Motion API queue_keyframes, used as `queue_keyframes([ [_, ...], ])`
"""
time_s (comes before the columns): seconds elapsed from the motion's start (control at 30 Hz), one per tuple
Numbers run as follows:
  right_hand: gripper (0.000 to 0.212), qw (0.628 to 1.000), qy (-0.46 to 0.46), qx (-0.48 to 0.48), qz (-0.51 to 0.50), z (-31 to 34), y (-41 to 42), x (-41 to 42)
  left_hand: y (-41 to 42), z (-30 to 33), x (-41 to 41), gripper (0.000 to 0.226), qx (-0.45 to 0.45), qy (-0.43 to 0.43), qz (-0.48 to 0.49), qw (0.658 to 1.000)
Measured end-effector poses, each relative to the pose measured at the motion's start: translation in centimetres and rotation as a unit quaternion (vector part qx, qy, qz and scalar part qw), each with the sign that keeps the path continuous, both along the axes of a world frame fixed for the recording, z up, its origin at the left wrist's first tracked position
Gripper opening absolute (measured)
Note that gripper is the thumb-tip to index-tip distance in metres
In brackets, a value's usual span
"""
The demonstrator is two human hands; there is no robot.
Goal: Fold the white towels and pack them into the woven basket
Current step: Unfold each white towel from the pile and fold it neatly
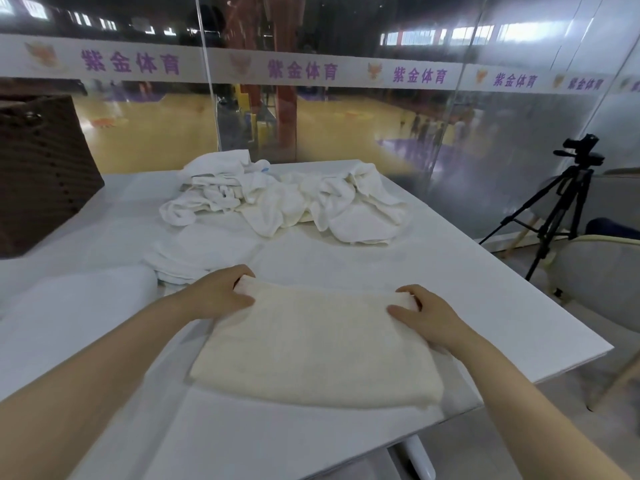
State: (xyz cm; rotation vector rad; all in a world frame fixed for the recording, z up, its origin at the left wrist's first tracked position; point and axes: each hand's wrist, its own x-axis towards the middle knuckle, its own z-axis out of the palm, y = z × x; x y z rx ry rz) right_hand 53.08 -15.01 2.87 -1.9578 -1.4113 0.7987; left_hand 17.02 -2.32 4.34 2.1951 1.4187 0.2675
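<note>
Both hands are on a cream-white folded towel [311, 344] lying flat on the white table [450, 271], close to the near edge. The left hand [221, 296] grips the far-left corner, fingers [242, 271] curled over the towel's far edge with the thumb on top. The right hand [426, 313] does the same at the far-right corner, fingers curled round the edge and thumb pressing the top face. Both hands hold cloth, nothing else. Gripping both far corners at once likely sets up pulling that edge toward the body for another fold, or squaring the layers.

The unfolded towel pile [287, 195] sits crumpled toward the far side of the table, well apart from the hands, so plenty remains to fold. A small stack of already folded towels [194, 251] sits to the left between the pile and the left hand, probably staged for packing. The dark woven basket [41, 168] stands at the far left on the table; its inside is not visible, so I cannot tell whether anything is packed.

A tripod with a camera [568, 199] stands off the table at right, and a glass wall [346, 116] lies behind it.
</note>
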Motion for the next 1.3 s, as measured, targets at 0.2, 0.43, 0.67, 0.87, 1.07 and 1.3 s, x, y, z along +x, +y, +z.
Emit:
queue_keyframes([
  [0.2, 0.02, 0.998, -0.041, 0.036, -0.01, -1.2, -0.3, -0.3, 0.5, 0.2, 0.3, 0.032, -0.03, 0.026, -0.024, 0.999],
  [0.43, 0.026, 0.996, -0.084, 0.02, 0.001, -0.9, 0.4, -0.5, 1.5, -0.6, 0.7, 0.027, -0.003, -0.033, -0.013, 0.999],
  [0.67, 0.005, 0.97, -0.163, 0.176, -0.028, -2.7, -0.1, -0.2, 0.6, -3.4, 0.6, 0.02, 0.212, 0.003, -0.025, 0.977],
  [0.87, 0.006, 0.928, -0.258, 0.264, 0.055, -2.6, 0.1, -0.2, 0.5, -4.6, 0.8, 0.017, 0.353, 0.019, -0.049, 0.934],
  [1.07, 0.006, 0.955, -0.207, 0.2, 0.078, -1.9, 0.1, 0.5, 0.5, -4.3, 0.8, 0.014, 0.267, 0.005, -0.023, 0.963],
  [1.3, 0.008, 0.964, -0.203, 0.171, 0.023, -1.8, 2.1, 0.7, 1.2, -3.5, 2.1, 0.012, 0.217, 0.05, 0.015, 0.975],
])
